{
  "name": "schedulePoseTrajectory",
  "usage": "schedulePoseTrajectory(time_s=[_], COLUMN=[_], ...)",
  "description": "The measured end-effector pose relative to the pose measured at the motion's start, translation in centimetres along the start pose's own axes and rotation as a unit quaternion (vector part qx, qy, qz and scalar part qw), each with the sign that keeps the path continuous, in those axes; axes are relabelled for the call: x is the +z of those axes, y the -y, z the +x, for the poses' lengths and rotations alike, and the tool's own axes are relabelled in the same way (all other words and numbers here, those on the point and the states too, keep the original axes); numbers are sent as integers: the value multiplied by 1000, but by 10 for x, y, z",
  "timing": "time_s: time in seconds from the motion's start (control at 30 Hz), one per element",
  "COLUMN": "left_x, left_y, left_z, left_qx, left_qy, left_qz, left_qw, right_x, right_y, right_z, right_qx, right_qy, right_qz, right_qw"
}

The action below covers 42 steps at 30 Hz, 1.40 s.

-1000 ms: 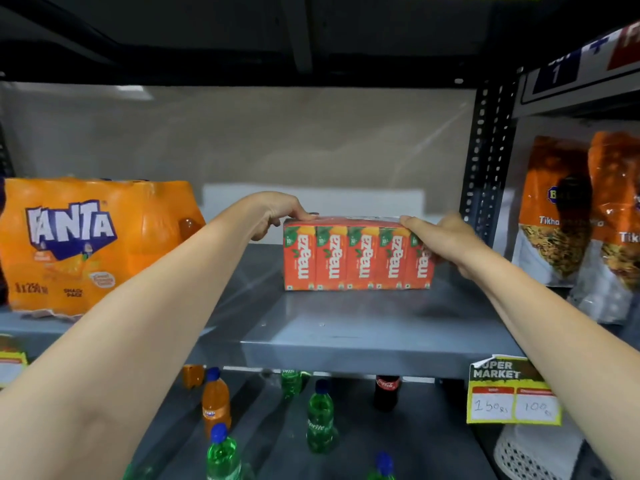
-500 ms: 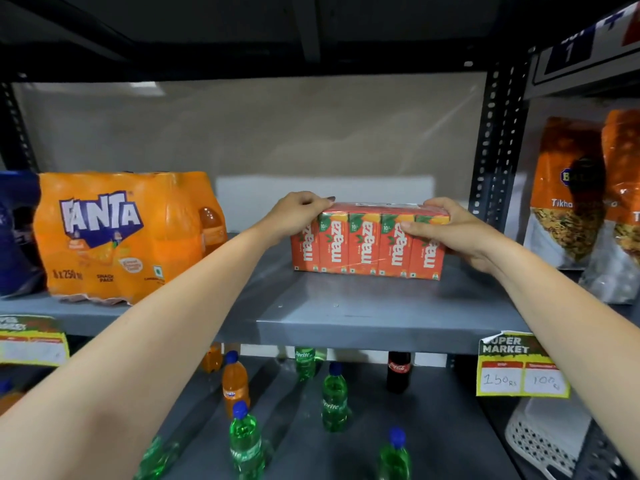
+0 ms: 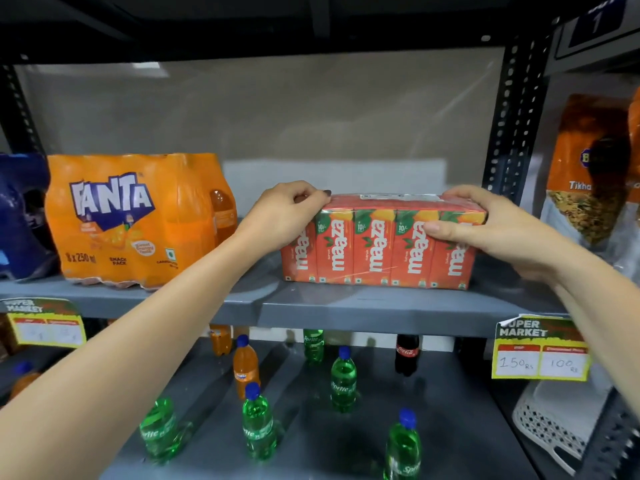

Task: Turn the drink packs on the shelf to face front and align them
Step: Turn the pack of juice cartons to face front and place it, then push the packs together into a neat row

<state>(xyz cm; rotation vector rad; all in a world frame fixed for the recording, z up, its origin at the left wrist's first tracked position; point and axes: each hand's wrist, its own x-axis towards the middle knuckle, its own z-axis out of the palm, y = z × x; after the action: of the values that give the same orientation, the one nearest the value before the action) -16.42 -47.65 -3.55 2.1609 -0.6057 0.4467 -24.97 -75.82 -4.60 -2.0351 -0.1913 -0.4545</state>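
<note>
A red-orange Maaza carton pack (image 3: 375,249) stands on the grey shelf (image 3: 346,306), its printed front facing me, near the shelf's front edge. My left hand (image 3: 284,216) grips its upper left corner. My right hand (image 3: 485,230) wraps its right end, thumb across the front. An orange Fanta bottle pack (image 3: 135,220) stands to the left on the same shelf, logo facing front. A dark blue pack (image 3: 20,216) sits at the far left, partly cut off.
Black perforated uprights (image 3: 509,126) bound the bay on the right, with orange snack bags (image 3: 588,174) beyond. Price tags (image 3: 540,348) hang from the shelf edge. Sprite bottles (image 3: 343,379), a Fanta bottle (image 3: 245,368) and a cola bottle (image 3: 408,353) stand on the lower shelf.
Both hands have drawn the Maaza pack forward toward the shelf's front edge. The view has shifted, bringing the Fanta pack and the blue pack further into view.
</note>
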Motion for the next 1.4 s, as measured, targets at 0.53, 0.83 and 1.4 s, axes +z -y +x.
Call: schedulePoseTrajectory(time_s=[0.53, 0.83, 1.4], left_x=[-3, -49, -192], left_y=[-13, -9, 174], left_z=[-22, -69, -65], left_qx=[-16, 209, -31], left_qy=[-38, -211, -183], left_qz=[26, 118, -190], left_qw=[999, 948, 964], right_x=[0, -3, 312], right_y=[-3, 21, 123], right_z=[-13, -25, 18], right_qx=[-44, -112, -25], right_qy=[-12, -257, -97], right_qz=[-50, -83, 72], right_qw=[998, 956, 992])
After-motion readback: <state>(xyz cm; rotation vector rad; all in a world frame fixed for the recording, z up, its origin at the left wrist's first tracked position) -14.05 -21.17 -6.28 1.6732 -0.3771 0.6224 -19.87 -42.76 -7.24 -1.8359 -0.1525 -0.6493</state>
